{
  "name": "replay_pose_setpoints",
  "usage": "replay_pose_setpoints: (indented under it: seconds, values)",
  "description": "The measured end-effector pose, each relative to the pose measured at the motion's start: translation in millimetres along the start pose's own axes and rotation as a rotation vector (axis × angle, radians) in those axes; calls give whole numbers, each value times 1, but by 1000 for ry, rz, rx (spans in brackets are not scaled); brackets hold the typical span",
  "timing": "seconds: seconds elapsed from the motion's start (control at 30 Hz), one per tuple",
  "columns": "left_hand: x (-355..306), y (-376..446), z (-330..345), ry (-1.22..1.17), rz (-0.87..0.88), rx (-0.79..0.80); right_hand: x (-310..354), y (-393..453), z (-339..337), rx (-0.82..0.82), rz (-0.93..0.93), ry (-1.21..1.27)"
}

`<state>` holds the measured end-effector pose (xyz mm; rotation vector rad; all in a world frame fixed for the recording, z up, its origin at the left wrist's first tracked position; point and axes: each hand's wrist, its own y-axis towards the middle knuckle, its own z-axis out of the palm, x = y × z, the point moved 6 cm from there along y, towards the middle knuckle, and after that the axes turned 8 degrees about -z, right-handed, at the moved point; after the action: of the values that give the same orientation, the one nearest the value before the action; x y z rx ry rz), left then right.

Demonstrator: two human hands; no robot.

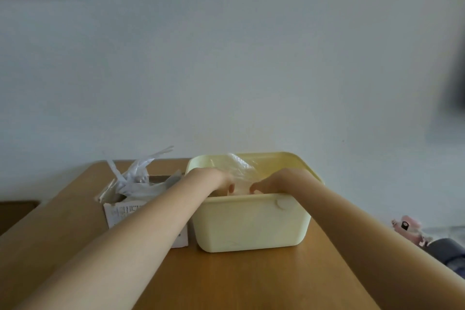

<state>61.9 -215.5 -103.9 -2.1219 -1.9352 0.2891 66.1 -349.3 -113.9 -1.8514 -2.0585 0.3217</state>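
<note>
Reaching into the pale yellow plastic bin [251, 224], left hand [217, 179] and right hand [273, 181] seem mid-job; clear crinkled film [239, 164] just beyond fingers, their grip hidden.

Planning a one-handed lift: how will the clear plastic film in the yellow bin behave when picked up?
The clear plastic film looks thin and wrinkled, standing crumpled above the rim of the yellow bin, so it is probably floppy and very light. Its glossy sheen suggests it may slip unless pinched firmly.
</note>
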Motion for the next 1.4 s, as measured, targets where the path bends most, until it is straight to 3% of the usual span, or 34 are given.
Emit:
replay_pose_setpoints:
  seconds: [0.07,0.17,0.23,0.33,0.4,0.5,0.6,0.73,0.83,0.9,0.97,1.03,1.27,1.4]
  values:
    - [2,-8,-2,-40,42,14,5,0,-3,4,-40,9]
    - [18,-26,-25,-221,103,-108,29,-16,-19,-14,-161,-19]
    - [36,-46,-42,-353,132,-216,58,-33,-39,-133,-282,41]
    - [73,-74,-60,-334,128,-373,112,-56,-66,-370,-525,133]
    - [97,-88,-61,-267,111,-379,148,-65,-65,-381,-665,185]
    - [136,-100,-47,-249,49,-260,194,-71,-48,-325,-770,76]
    - [159,-105,-33,-281,41,-173,225,-62,-24,-261,-792,-84]
    - [164,-101,-29,-481,78,-128,229,-52,-27,-417,-744,-42]
    - [170,-95,-42,-520,87,-302,213,-54,-47,-516,-765,399]
    - [177,-96,-51,-674,89,-412,196,-57,-57,-499,-793,852]
    - [181,-99,-54,-893,98,-427,183,-59,-64,-449,-822,1102]
    - [180,-102,-54,-1058,102,-414,174,-62,-69,-459,-825,1194]
    - [138,-101,-57,-1406,221,-340,124,-72,-81,-788,-686,1284]
    - [125,-90,-52,-1401,221,-301,87,-75,-80,-822,-584,1295]
